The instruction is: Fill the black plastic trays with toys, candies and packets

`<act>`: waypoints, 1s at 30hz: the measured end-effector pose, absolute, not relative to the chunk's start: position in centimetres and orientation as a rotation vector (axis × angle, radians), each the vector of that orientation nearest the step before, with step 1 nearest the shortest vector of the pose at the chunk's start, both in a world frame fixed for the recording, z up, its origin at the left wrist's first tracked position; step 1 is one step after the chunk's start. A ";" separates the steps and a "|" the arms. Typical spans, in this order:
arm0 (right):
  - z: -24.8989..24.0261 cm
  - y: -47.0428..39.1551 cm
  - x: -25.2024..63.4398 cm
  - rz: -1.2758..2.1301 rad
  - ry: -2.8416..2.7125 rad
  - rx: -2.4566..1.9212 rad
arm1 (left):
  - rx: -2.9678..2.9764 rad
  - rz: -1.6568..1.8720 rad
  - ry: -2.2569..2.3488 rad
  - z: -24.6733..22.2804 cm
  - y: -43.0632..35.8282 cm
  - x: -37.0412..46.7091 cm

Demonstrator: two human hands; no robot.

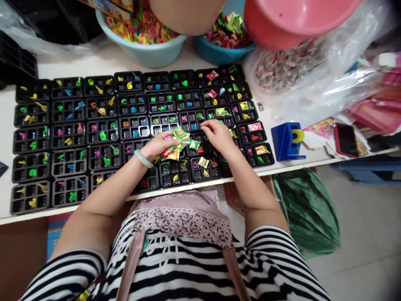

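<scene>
my left hand [161, 144] grips a loose bunch of small wrapped packets [177, 144], mostly green, with some orange and red among them; the bunch sits over the black trays [135, 124], near the front of their rows. a pale bracelet [143, 159] circles that wrist. my right hand [216, 133] is just beside the bunch, also above the trays, its fingers bent and the thumb close to the index finger. i cannot tell whether anything is pinched there.

the trays stand side by side in rows on the white worktop [78, 62], each divided into compartments, with small plastic pieces in bright colours lying in them. toward the right, several trays also carry a packet: i make out a red and white packet [255, 126], an orange packet [261, 149] and, at the front, a yellow-green packet [203, 161].

behind the trays i see a light blue tub [150, 52] full of colourful plastic bits and a darker blue tub [219, 53] with shiny wrapped things in it. a pink basin [300, 16] is at the top, with a clear plastic bag [294, 62] of small items next to it. on the right, a blue tape dispenser [283, 144] stands near the trays, and a phone [346, 140] with a dark screen lies beyond it. below, a green bag [308, 213] rests on the floor.
</scene>
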State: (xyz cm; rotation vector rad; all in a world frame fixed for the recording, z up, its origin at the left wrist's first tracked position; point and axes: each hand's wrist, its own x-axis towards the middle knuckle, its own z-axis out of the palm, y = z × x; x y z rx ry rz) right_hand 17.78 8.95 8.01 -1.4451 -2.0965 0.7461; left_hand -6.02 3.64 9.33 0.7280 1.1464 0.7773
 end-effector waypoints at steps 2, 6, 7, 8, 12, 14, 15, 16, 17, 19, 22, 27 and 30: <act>7.6 8.6 18.4 0.798 -2.167 -1.487 | 0.678 0.795 1.161 9.4 3.6 -6.4; 7.1 7.3 17.9 0.765 -2.398 -1.539 | 0.635 0.823 1.175 9.8 3.6 -6.7; 7.0 7.1 17.6 0.747 -2.420 -1.564 | 0.631 0.824 1.177 9.8 3.6 -6.6; 7.0 6.9 17.4 0.747 -2.419 -1.585 | 0.631 0.820 1.179 9.8 3.5 -6.6; 6.7 7.3 17.4 0.998 -2.242 -1.582 | 0.643 0.802 1.194 9.6 3.4 -6.6; 6.4 7.8 17.8 1.194 -2.071 -1.563 | 0.647 0.803 1.186 9.3 3.4 -6.6; 6.2 8.1 18.1 1.247 -1.994 -1.558 | 0.648 0.804 1.175 9.2 3.4 -6.6; 6.1 8.4 18.3 1.255 -1.945 -1.561 | 0.648 0.802 1.161 9.1 3.4 -6.6; 6.1 8.7 18.5 1.218 -1.938 -1.569 | 0.649 0.800 1.149 9.1 3.4 -6.5; 6.3 9.1 18.7 1.061 -2.020 -1.581 | 0.655 0.793 1.132 9.0 3.5 -6.3; 7.4 9.1 18.2 0.835 -2.130 -1.515 | 0.683 0.790 1.130 8.9 3.8 -6.1; 8.7 8.6 15.4 1.048 -2.008 -1.301 | 0.754 0.782 1.123 8.7 4.3 -5.5; 8.2 9.5 14.1 1.261 -1.931 -1.245 | 0.828 0.779 1.131 8.4 4.8 -5.1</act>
